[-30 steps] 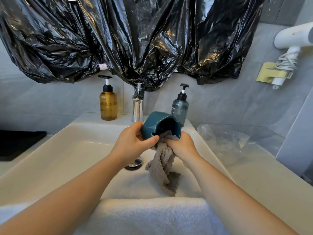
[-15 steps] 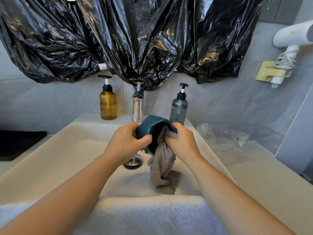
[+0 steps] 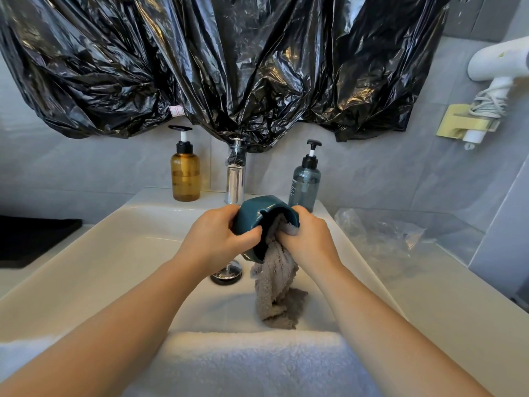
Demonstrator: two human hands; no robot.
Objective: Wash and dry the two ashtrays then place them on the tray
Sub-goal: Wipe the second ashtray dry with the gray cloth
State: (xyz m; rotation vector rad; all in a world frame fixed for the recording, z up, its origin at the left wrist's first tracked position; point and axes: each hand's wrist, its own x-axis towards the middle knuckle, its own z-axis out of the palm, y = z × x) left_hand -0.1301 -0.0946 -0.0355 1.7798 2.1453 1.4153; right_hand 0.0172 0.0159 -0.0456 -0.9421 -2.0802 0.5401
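You are holding the ashtray (image 3: 252, 217) up over the sink (image 3: 114, 253), just in front of the tap (image 3: 235, 179). It is dark teal and it is tipping on its side, with the open part facing your right hand (image 3: 309, 239). Your left hand (image 3: 217, 239) is gripping the ashtray by its rim, with the thumb curling over the near edge. Your right hand is squeezing a grey cloth (image 3: 274, 287) and pushing it into the ashtray. The rest of the cloth is hanging down, and its end is touching the bottom of the sink, near the drain (image 3: 227, 275). A brown bottle (image 3: 185, 173) is standing to the left of the tap and a grey bottle (image 3: 305, 181) is standing to the right. A big black bag (image 3: 229, 67) is hanging on the wall above them. A white towel (image 3: 252, 362) is lying over the near edge of the sink. A clear bag (image 3: 378, 236) is lying on the table (image 3: 429, 325) to the right. A white hair dryer (image 3: 498, 64) is hanging on the right wall.
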